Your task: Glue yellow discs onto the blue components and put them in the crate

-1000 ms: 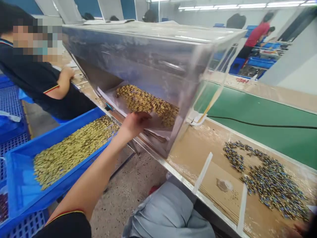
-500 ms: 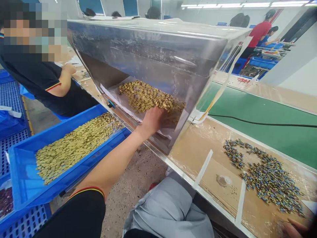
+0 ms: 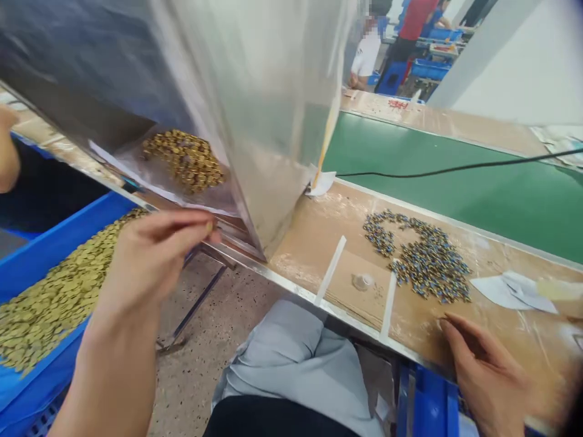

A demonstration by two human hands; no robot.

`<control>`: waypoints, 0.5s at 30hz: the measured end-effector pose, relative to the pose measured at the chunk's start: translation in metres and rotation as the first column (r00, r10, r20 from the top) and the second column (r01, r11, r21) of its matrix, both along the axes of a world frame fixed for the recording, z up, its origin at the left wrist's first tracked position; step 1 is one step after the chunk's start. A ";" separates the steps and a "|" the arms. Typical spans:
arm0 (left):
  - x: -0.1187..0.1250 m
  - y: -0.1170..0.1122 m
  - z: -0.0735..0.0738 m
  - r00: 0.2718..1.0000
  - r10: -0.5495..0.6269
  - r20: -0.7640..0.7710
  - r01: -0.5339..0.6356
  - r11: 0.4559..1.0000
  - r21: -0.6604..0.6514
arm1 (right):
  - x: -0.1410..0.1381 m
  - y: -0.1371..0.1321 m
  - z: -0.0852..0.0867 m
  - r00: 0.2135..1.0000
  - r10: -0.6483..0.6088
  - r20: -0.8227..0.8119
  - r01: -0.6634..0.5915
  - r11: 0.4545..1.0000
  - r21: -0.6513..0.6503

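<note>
My left hand (image 3: 159,249) is outside the front edge of the clear-walled box, with thumb and forefinger pinched together. Whatever lies between those fingertips is too small to make out. Inside the box, a heap of small gold-coloured round pieces (image 3: 186,161) rests on a plastic-covered floor. Low at the right, my right hand (image 3: 487,370) is over the bench edge, its thumb and forefinger meeting at the tips. I cannot make out what they hold. Just beyond it spreads a pile of small blue-and-brass parts (image 3: 428,261).
A blue tray (image 3: 98,212) of flat gold-coloured discs stands at the left, beside a co-worker's arm (image 3: 6,152). The box's clear side wall (image 3: 273,182) rises between my hands. A small clear round piece (image 3: 363,281) sits on taped cardboard (image 3: 341,276). A black cable (image 3: 432,173) crosses the green surface.
My left hand has come out of the box from the gold pieces, back and to the left. The view has turned right and down, showing more of my right hand.
</note>
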State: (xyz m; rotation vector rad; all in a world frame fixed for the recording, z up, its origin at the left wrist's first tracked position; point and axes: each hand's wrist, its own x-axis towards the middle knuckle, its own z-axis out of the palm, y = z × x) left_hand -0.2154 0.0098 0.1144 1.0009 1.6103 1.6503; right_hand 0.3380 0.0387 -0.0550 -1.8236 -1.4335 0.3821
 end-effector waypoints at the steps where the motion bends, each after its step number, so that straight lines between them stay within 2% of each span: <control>1: 0.016 -0.014 -0.010 0.993 -0.052 0.110 0.054 0.998 -0.019 | -0.002 0.001 0.003 0.999 0.038 0.024 -0.038 0.999 0.019; 2: 0.033 -0.023 -0.021 0.969 -0.107 0.224 0.120 0.992 -0.044 | -0.005 0.002 0.005 0.996 0.081 0.042 -0.083 0.996 0.043; 4: 0.072 -0.031 -0.044 0.840 -0.188 0.508 0.262 0.962 -0.076 | -0.009 0.004 0.009 0.985 0.162 0.063 -0.167 0.984 0.067; 6: 0.108 -0.028 -0.064 0.721 -0.212 0.660 0.352 0.932 -0.084 | -0.013 0.005 0.012 0.977 0.205 0.062 -0.209 0.975 0.073; 8: 0.134 -0.019 -0.078 0.630 -0.222 0.744 0.412 0.908 -0.077 | -0.015 0.006 0.014 0.977 0.209 0.050 -0.212 0.975 0.070; 11: 0.153 -0.007 -0.090 0.539 -0.232 0.810 0.471 0.880 -0.060 | -0.016 0.005 0.017 0.979 0.201 0.039 -0.203 0.977 0.064; 15: 0.159 0.001 -0.103 0.498 -0.244 0.832 0.517 0.854 -0.059 | -0.020 0.004 0.022 0.981 0.196 0.010 -0.196 0.979 0.061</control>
